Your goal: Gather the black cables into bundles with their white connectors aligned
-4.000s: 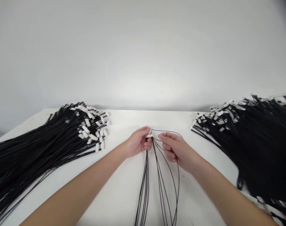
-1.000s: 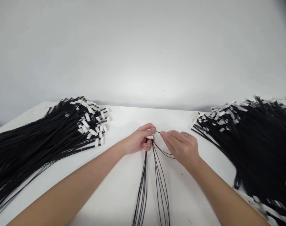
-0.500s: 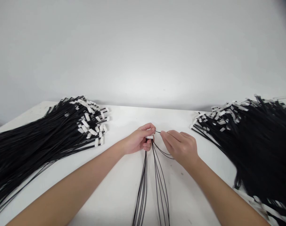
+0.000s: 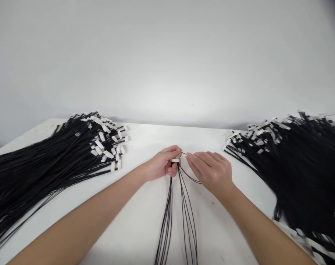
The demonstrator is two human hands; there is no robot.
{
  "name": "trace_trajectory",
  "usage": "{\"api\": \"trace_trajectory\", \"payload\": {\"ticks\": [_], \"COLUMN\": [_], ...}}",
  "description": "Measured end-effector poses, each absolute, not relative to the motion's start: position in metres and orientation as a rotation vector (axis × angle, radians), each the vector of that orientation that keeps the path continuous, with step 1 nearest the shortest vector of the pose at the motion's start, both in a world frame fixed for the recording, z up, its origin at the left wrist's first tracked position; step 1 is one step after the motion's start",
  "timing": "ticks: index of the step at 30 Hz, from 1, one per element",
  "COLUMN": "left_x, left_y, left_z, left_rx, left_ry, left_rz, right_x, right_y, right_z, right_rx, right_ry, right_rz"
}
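Observation:
My left hand (image 4: 162,165) pinches a small white connector (image 4: 175,160) at the top of a bundle of thin black wires (image 4: 167,221) that runs down the white table (image 4: 145,213) toward me. My right hand (image 4: 211,170) sits just right of it, thumb and forefinger closed on the tip of one thin black wire (image 4: 189,176) beside the connector. That wire curves down under my right palm and joins the loose strands (image 4: 189,224) next to the bundle.
A large heap of black wires with white connectors (image 4: 54,162) lies at the left. A similar, bigger heap (image 4: 296,165) fills the right side. A plain grey wall stands behind the table's far edge.
Over four seconds the wide wire loop at my right hand has been drawn in tight against the connector. In the last second my right fingertips crept slightly left toward the connector.

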State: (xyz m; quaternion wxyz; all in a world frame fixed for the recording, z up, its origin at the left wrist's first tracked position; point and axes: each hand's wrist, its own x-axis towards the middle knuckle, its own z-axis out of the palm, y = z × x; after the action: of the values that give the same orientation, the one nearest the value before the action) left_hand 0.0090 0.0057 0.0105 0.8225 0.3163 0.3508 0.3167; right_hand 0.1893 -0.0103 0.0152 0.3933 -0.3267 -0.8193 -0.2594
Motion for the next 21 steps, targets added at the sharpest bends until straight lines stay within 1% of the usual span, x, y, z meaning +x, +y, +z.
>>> {"api": "trace_trajectory", "payload": {"ticks": [3, 5, 11, 17, 21], "left_x": [0.008, 0.007, 0.007, 0.007, 0.007], "left_y": [0.009, 0.011, 0.013, 0.013, 0.013], "left_z": [0.008, 0.005, 0.003, 0.004, 0.004], "left_rx": [0.612, 0.579, 0.543, 0.529, 0.525], "left_ry": [0.722, 0.712, 0.711, 0.715, 0.717], "left_rz": [0.728, 0.767, 0.828, 0.825, 0.822], "right_x": [0.191, 0.192, 0.188, 0.186, 0.185], "right_y": [-0.015, -0.019, -0.028, -0.024, -0.022], "right_z": [0.024, 0.027, 0.019, 0.016, 0.017], "right_rx": [-0.813, -0.783, -0.858, -1.055, -1.105], "right_ry": [-2.035, -2.076, -2.49, -2.488, -2.45], "right_rz": [-0.673, -0.599, -0.209, 0.203, 0.392]}}
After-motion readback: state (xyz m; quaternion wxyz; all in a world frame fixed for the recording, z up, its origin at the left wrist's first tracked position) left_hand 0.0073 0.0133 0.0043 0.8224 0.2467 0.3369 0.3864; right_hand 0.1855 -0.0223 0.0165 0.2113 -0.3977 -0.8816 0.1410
